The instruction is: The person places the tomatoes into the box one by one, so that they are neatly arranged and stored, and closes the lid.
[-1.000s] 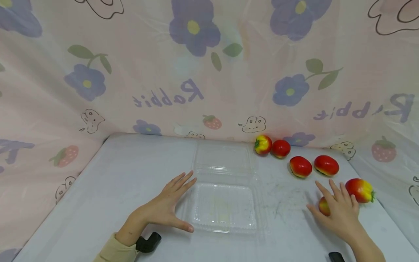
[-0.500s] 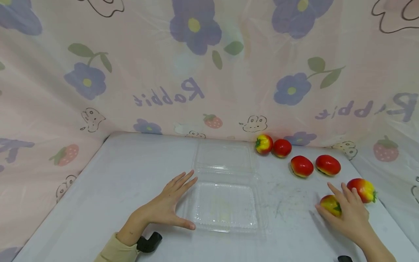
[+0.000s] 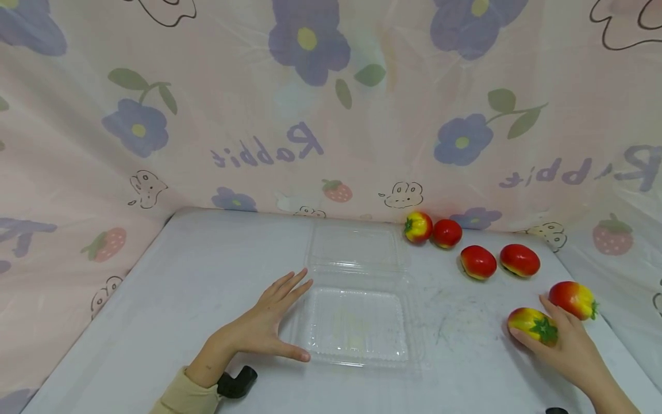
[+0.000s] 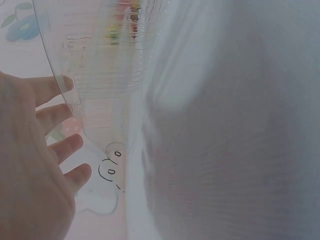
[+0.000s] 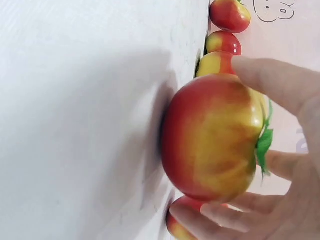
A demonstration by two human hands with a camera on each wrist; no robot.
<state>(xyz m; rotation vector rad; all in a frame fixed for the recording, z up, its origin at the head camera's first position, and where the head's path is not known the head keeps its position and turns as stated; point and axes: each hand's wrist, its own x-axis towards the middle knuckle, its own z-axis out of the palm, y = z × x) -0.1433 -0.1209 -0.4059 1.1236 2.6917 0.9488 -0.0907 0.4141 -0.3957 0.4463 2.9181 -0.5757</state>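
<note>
The step seems to be grasping: the right hand [image 3: 566,345] surrounds the nearest fruit [image 3: 526,321] of 6, well right of the clear container [image 3: 357,330], whether gripped I cannot tell, so a firm pinch seems called for, while the left hand [image 3: 261,330] spreads its fingers at the container's left edge.

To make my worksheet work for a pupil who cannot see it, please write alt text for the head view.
A person's right grip curves around a red-and-yellow fruit above a white table; the left grip, fingers spread, is beside an open, clear box. Five other fruits lie toward the right.
</note>
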